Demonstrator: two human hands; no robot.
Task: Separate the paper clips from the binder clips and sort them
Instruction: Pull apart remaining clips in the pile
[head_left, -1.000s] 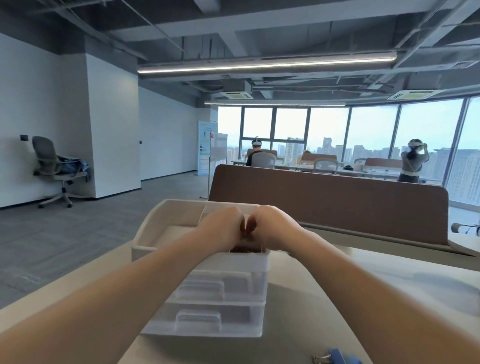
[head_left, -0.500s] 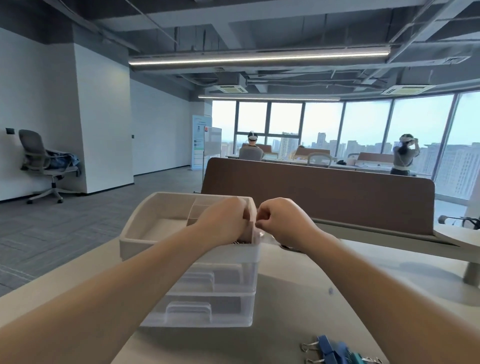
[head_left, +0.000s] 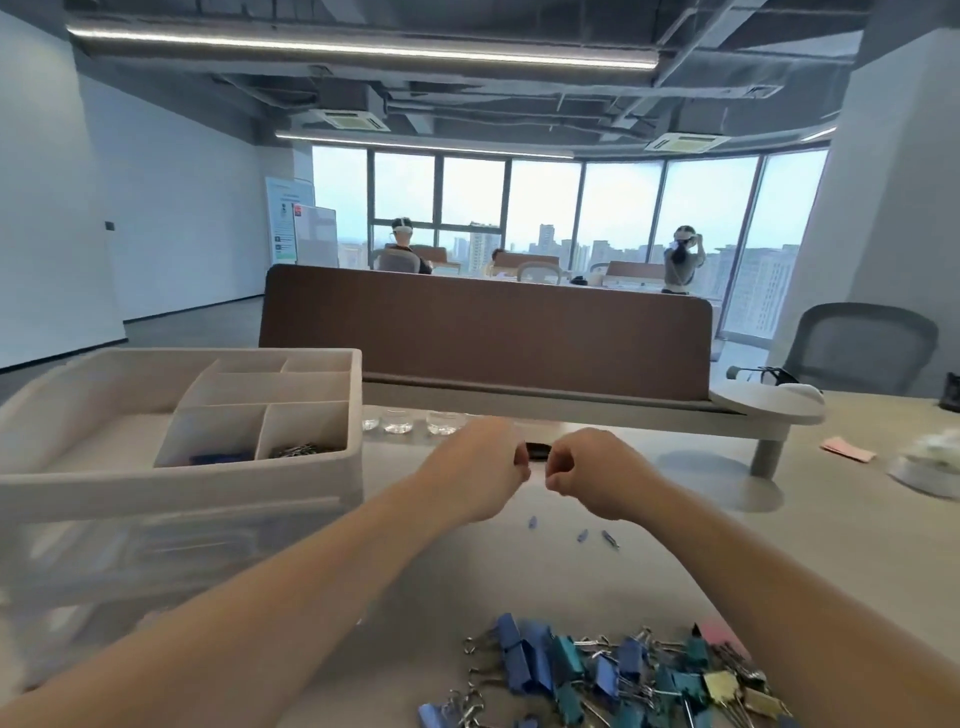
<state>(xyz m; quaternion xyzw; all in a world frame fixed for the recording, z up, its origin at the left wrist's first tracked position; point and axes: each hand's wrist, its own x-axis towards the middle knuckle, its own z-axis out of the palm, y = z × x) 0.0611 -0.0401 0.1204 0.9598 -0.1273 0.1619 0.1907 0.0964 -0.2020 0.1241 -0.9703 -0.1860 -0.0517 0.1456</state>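
A mixed pile of blue, teal and yellow binder clips (head_left: 623, 675) with silver wire pieces among them lies at the table's near edge. At the left stands a white desk organizer (head_left: 208, 486). Its front right compartment holds silver paper clips (head_left: 306, 449), and the one beside it holds blue clips (head_left: 218, 459). My left hand (head_left: 483, 470) and my right hand (head_left: 589, 475) hover close together over the table, right of the organizer. Their fingers are curled and their backs face me. Nothing shows in either hand. Three small blue pieces (head_left: 582, 535) lie on the table just below them.
Small clear glass cups (head_left: 397, 421) and a black object (head_left: 537, 449) sit by the brown divider panel (head_left: 483, 332). Pink paper (head_left: 849, 449) and a white bundle (head_left: 930, 467) lie at the far right. An office chair (head_left: 862, 353) stands behind the table.
Both hands have drawn away from above the organizer's compartments to the right, over the bare table. The view tilted down, bringing the clip pile into sight.
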